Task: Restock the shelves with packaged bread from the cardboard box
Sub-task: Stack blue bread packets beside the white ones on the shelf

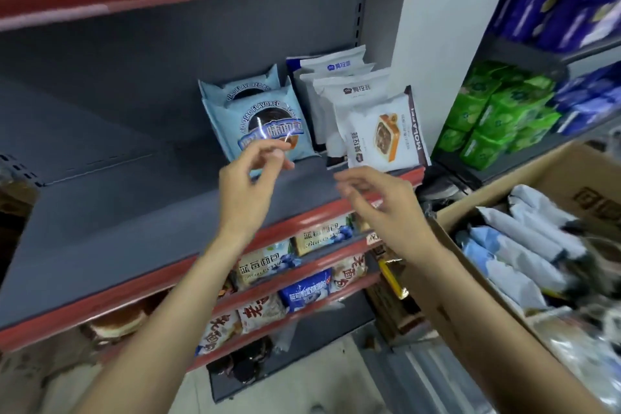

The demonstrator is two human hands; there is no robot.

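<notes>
The grey metal shelf point(100, 212) is flat and smooth, with a shiny red strip along its front edge. Most of it is bare on the left side, so there is lots of open room there. At the back right stand two light blue bread packs point(258, 124), soft and shiny, one behind the other. Just beside them is a row of white bread packs point(342, 91), and the front white pack point(386, 134) has a brown stripe and a cake picture. It stands right at the shelf's front edge.

The left hand point(250, 178) is up in front of the blue packs. Its fingers are loose and a bit bent, and they hold nothing. The right hand point(379, 202) is over the red edge, near the front white pack but not touching it. Its fingers are spread and loose too, holding nothing.

The brown cardboard box point(544, 175) sits to the right, open on top. More soft bread packs point(517, 252) lie in it, white and pale blue, piled close together. Lower shelves point(302, 279) hold more wrapped bread. Green packs point(497, 111) are stacked on the next rack.
</notes>
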